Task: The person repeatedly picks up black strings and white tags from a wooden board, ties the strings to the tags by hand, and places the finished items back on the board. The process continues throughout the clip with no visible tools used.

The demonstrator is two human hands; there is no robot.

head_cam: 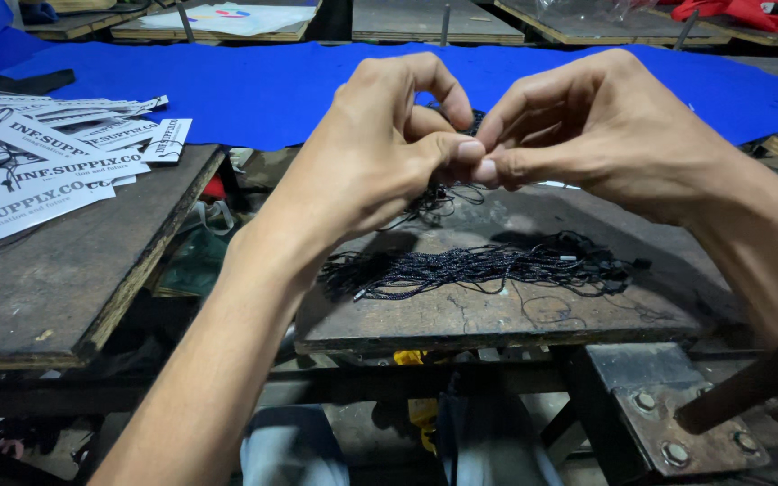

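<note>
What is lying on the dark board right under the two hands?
A bundle of dark cords lies across the worn board. A few strands run up to the left hand and right hand, whose fingers hide what they pinch.

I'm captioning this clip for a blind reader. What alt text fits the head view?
Two bare hands, left hand and right hand, meet fingertip to fingertip, pinching thin black cord above a bundle of black string loops on a worn wooden board. White printed paper tags lie left, blue cloth behind.
</note>
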